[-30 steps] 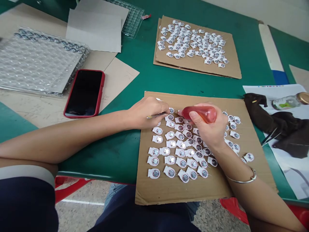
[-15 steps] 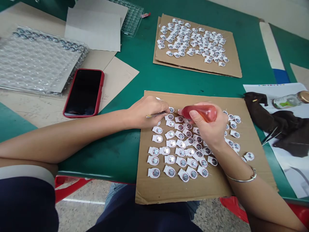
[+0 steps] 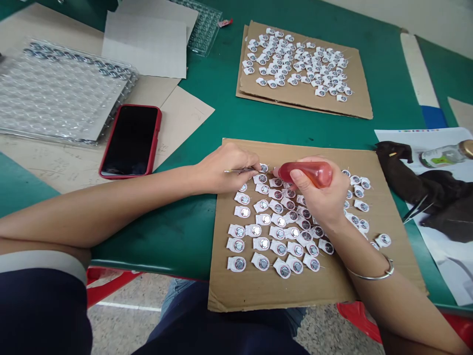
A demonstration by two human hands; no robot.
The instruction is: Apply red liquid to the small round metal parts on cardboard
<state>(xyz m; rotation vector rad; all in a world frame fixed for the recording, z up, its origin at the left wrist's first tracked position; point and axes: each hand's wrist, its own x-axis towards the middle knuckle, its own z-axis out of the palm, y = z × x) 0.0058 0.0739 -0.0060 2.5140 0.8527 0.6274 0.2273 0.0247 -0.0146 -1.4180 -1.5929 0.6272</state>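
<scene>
My right hand (image 3: 325, 192) is wrapped round a red squeeze bottle (image 3: 306, 173), held lying on its side with its nozzle toward the left. My left hand (image 3: 231, 170) is closed on a thin metal tool, perhaps tweezers (image 3: 240, 170), whose far end the fingers hide. Both hands are over a cardboard sheet (image 3: 281, 296) bearing rows of small white tags with round metallic centres (image 3: 262, 262). Just off the left fingertips lies one such tag (image 3: 263, 168), close to the bottle's nozzle. My right hand hides some of the tags beneath it.
Behind lies a second cardboard stack (image 3: 364, 106) covered with similar tags. To the left are a red-cased phone (image 3: 131, 140), paper sheets and a clear bubbled plastic tray (image 3: 62, 93). On the right are dark cloth (image 3: 402, 172), a glass jar (image 3: 443, 154) and metal tweezers (image 3: 417, 209).
The left hand has tilted slightly, and the thin tool in it now lies more level. The bottle stays in nearly the same place. The whole view has shifted a little.
</scene>
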